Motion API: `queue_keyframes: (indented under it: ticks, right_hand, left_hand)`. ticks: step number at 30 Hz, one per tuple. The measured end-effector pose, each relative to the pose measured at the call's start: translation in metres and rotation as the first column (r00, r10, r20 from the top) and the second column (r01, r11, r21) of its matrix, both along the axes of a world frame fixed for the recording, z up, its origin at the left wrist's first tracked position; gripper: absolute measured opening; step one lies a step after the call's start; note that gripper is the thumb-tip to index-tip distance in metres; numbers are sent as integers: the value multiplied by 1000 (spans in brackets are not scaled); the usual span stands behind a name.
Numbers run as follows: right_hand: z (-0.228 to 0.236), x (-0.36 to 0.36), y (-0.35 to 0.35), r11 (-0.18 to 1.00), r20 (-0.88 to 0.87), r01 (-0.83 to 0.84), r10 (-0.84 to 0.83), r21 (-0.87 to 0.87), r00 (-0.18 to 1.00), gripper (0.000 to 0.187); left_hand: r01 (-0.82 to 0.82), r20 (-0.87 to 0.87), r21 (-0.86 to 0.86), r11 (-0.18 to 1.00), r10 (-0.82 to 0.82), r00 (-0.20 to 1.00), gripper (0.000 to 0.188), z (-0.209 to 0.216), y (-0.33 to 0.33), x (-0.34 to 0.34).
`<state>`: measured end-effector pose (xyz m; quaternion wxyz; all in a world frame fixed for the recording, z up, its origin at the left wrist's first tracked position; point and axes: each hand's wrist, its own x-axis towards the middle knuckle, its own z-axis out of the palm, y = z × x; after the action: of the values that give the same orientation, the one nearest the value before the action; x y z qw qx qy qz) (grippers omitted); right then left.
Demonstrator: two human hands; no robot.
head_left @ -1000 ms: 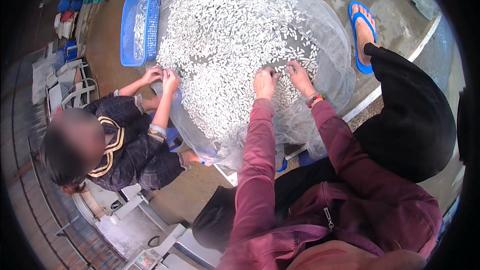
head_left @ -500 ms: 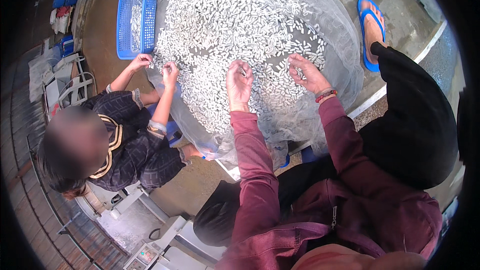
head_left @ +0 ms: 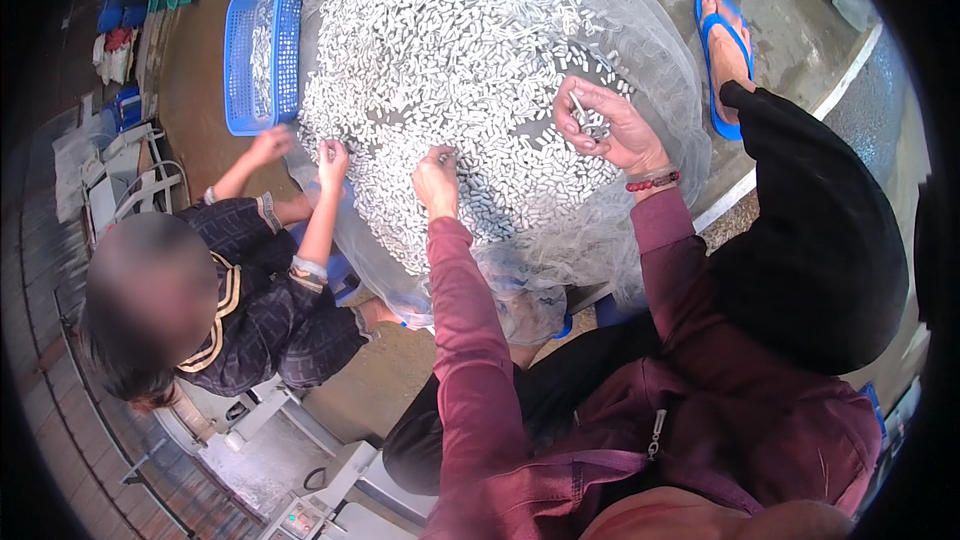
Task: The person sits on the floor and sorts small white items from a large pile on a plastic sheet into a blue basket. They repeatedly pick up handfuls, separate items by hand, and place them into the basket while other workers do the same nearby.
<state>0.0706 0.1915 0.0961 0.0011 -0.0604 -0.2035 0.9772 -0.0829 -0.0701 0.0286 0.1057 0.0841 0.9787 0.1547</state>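
A broad heap of small silvery-white tubular metal pieces (head_left: pixel 440 50) lies spread on a sheer whitish net (head_left: pixel 660 50). My left hand (head_left: pixel 437 185) reaches into the middle of the heap, back of the hand up, fingertips drawn together; whatever they pinch is hidden. To its right my right hand (head_left: pixel 615 130) hovers over the heap, palm turned up and fingers curled round several of the metal pieces. One piece sticks up by the thumb. A red beaded bracelet (head_left: pixel 653 181) circles that wrist.
Across the heap's left edge, a co-worker (head_left: pixel 260 290) in dark patterned clothes works with both hands. A blue plastic basket (head_left: pixel 290 50) with some pieces inside stands at the far left. My foot in a blue flip-flop (head_left: pixel 727 50) rests at right. Grey machinery (head_left: pixel 330 490) stands lower left.
My left hand has moved left and down onto the pieces, its fingers closing. My right hand has turned palm up, showing the pieces in it. The co-worker's left hand has shifted slightly toward them.
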Motion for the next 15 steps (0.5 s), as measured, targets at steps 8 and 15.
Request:
queue_keyframes:
  ticks: [8, 15]
  right_hand:
    - [-9, 0, -4, 966, 32, 105, -100, -237, 994, 23]
    - [-34, 3, 13, 705, 87, 328, -355, -629, 931, 19]
  left_hand:
    - [426, 50, -21, 905, -424, 904, 22, -17, 57, 37]
    - [404, 16, -198, 893, -409, 912, 19, -16, 65, 52]
